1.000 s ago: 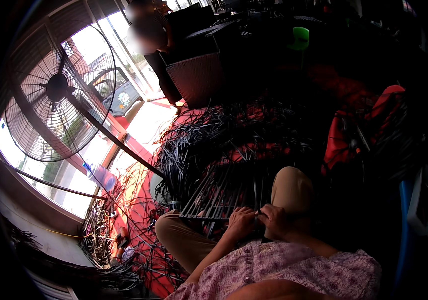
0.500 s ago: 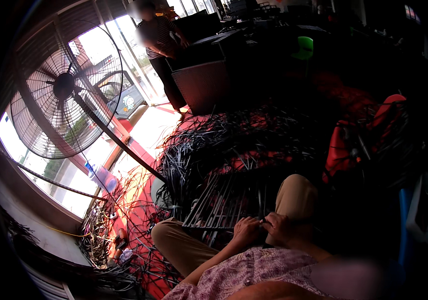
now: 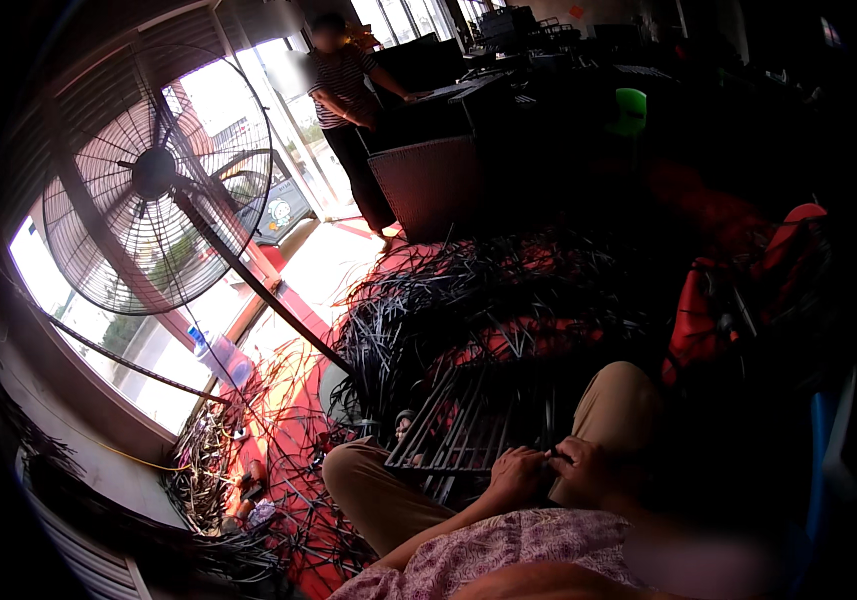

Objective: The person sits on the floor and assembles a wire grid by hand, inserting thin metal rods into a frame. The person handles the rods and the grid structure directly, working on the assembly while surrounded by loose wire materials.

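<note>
Head view: your left hand [image 3: 521, 472] and right hand [image 3: 578, 462] meet at the near edge of the strip-laced panel [image 3: 456, 432], which lies between your knees. Fingers on both look bent, not spread; can't tell how tightly, or whether a strip is pinched. Risk: a strip could slacken or twist if your fingertips slip in this poor light; the loose strips [image 3: 388, 320] beyond could snag the panel. Versus half a second ago: scene sits farther right and lower; hands remain together.
</note>
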A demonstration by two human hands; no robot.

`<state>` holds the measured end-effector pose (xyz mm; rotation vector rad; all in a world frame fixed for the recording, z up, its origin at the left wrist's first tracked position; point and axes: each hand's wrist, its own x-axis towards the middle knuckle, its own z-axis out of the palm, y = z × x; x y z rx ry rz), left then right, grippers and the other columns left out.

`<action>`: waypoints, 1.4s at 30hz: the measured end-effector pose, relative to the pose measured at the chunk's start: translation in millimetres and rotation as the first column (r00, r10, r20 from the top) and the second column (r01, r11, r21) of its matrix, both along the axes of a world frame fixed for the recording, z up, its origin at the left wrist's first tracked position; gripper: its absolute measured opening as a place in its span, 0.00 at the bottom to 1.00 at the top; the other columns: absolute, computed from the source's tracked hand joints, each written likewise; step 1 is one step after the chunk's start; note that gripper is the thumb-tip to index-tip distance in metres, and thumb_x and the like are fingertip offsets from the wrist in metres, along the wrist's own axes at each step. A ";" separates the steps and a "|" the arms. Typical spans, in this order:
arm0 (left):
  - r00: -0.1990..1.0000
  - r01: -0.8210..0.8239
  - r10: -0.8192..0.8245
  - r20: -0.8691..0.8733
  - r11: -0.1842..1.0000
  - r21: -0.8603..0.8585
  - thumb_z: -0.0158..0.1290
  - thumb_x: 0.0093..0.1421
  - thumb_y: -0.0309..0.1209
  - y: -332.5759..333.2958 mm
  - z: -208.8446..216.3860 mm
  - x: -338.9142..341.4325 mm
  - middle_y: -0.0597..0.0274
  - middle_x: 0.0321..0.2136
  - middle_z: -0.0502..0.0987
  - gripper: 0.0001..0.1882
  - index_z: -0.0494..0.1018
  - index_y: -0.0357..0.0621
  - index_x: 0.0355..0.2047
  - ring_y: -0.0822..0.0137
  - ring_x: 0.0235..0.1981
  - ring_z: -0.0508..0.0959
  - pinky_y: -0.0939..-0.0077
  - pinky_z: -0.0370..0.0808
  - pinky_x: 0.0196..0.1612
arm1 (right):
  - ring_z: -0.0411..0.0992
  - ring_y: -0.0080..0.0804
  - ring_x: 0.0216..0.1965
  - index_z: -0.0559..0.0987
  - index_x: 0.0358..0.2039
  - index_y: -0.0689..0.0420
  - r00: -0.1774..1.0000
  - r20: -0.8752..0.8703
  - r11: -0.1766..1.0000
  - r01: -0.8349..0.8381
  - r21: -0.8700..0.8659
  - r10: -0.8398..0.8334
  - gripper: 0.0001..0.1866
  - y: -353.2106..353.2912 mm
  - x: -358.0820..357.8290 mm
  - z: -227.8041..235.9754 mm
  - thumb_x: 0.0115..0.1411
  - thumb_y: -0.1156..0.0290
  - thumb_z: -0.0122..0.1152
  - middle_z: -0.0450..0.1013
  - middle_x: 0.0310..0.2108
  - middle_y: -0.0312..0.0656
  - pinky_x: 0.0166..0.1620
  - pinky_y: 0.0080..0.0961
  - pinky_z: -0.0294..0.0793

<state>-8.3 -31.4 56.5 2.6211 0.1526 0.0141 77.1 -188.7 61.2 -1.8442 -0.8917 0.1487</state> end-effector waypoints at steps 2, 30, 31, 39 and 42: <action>1.000 0.010 -0.009 -0.007 0.999 0.038 0.54 0.58 0.39 2.2 -4.8 1.4 0.56 0.38 0.82 0.20 0.80 0.42 0.47 0.57 0.46 0.78 0.63 0.71 0.51 | 0.77 0.43 0.30 0.78 0.29 0.63 1.000 0.021 0.998 0.019 0.052 -0.020 0.07 4.7 2.1 -14.9 0.50 0.77 0.67 0.76 0.28 0.48 0.33 0.34 0.76; 0.976 0.140 -0.151 0.159 0.987 0.083 0.58 0.55 0.37 14.0 -41.8 0.3 0.56 0.31 0.80 0.17 0.79 0.43 0.42 0.56 0.38 0.78 0.64 0.72 0.43 | 0.75 0.47 0.29 0.75 0.26 0.63 0.993 0.091 0.997 0.077 -0.013 -0.076 0.09 9.2 -2.4 -24.8 0.50 0.76 0.68 0.73 0.28 0.49 0.33 0.37 0.73; 0.975 0.128 -0.139 0.171 0.989 0.078 0.59 0.55 0.38 10.1 -34.8 -2.2 0.56 0.31 0.80 0.17 0.79 0.43 0.42 0.56 0.38 0.78 0.64 0.72 0.43 | 0.75 0.47 0.29 0.75 0.26 0.63 0.995 0.073 0.997 0.071 0.010 -0.071 0.09 8.2 -2.0 -26.0 0.50 0.76 0.67 0.73 0.28 0.49 0.32 0.37 0.73; 0.938 0.177 -0.175 0.301 0.984 0.020 0.60 0.47 0.33 11.7 -54.8 -4.0 0.64 0.37 0.79 0.22 0.78 0.48 0.46 0.62 0.45 0.75 0.67 0.68 0.49 | 0.75 0.43 0.26 0.75 0.25 0.63 0.987 0.148 0.998 0.057 -0.013 -0.055 0.07 3.1 5.3 -47.0 0.50 0.76 0.67 0.74 0.25 0.50 0.30 0.34 0.73; 0.932 0.199 -0.186 0.311 0.980 -0.011 0.58 0.51 0.33 11.0 -76.1 3.5 0.65 0.33 0.78 0.11 0.78 0.50 0.36 0.63 0.42 0.75 0.67 0.67 0.49 | 0.75 0.38 0.26 0.76 0.24 0.64 0.993 0.052 0.991 0.106 -0.082 -0.102 0.06 0.2 7.5 -60.7 0.51 0.77 0.65 0.75 0.24 0.48 0.30 0.32 0.72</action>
